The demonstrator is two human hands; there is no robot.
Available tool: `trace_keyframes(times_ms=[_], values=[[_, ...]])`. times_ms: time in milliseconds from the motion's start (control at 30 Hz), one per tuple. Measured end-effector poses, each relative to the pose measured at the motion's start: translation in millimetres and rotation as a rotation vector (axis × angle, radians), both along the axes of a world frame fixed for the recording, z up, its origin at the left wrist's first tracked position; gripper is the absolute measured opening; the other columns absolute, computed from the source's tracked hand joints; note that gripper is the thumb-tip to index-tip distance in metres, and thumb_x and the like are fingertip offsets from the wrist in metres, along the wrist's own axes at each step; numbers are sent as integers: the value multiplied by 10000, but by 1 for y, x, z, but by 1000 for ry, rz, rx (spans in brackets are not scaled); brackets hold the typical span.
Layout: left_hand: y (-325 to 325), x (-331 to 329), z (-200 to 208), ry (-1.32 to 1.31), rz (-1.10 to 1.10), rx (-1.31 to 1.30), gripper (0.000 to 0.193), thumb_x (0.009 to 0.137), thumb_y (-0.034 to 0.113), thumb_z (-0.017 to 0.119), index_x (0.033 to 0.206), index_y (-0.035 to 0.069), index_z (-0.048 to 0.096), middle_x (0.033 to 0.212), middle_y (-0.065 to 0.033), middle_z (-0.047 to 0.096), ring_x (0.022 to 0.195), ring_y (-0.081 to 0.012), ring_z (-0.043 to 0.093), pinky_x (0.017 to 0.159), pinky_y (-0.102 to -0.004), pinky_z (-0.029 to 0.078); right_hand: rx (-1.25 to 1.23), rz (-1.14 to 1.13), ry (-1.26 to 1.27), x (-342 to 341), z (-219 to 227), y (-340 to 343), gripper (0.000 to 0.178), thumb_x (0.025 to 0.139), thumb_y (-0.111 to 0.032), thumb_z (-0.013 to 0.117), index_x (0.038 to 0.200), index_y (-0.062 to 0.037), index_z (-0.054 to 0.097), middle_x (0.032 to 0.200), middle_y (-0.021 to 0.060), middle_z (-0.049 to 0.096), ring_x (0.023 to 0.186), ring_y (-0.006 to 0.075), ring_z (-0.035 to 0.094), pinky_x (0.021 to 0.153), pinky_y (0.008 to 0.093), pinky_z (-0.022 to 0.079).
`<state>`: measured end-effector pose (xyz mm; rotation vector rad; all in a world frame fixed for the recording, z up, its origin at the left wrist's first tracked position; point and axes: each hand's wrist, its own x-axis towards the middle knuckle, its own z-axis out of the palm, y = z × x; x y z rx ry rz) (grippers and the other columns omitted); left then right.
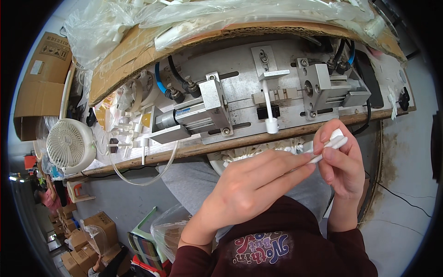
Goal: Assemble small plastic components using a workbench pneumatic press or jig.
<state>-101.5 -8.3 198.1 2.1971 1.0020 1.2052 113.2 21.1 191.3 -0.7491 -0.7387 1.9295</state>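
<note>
The left hand (249,184) reaches across from the lower left, the back of it turned up, its fingers (281,161) stretched toward the right and drawn together at the tips in a pinch. The left wrist (200,226) is bare, just above a dark sleeve (191,261). The right hand (344,161) is raised, with its fingers bent inward in a closed grip and its palm partly showing. The right forearm (344,214) stands nearly upright below it. The fingertips of both hands meet closely.
</note>
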Motion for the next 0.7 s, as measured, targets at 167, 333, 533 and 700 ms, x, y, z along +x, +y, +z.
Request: trace_keyframes(times_ms=[167,333,533,700], values=[[-13,-3,19,-53,12,-142,342,686,81,831,1021,42,780,947,-69,724,817,-210,704,670,-303,563,64,-105,-3,3,2,6,141,960,-40,601,1079,7,542,983,139,640,546,76,557,474,195,435],[1,-4,-7,136,317,64,353,697,60,835,1039,9,760,1055,-106,725,791,-198,692,655,-308,549,138,-268,-138,4,0,3,132,999,-71,560,1104,7,541,979,155,653,561,77,562,483,194,436],[17,5,-28,390,484,175,298,746,99,822,1036,63,763,1119,-54,744,667,-150,641,581,-266,470,158,-276,-185,0,3,-2,117,1010,-106,567,1051,1,543,908,167,682,503,88,538,464,200,425],[22,8,-23,401,510,147,279,750,125,824,1019,79,765,1115,-9,749,601,-141,600,565,-264,458,108,-114,-171,2,2,0,132,1014,-126,575,972,-11,527,885,177,681,495,78,528,446,183,398]])
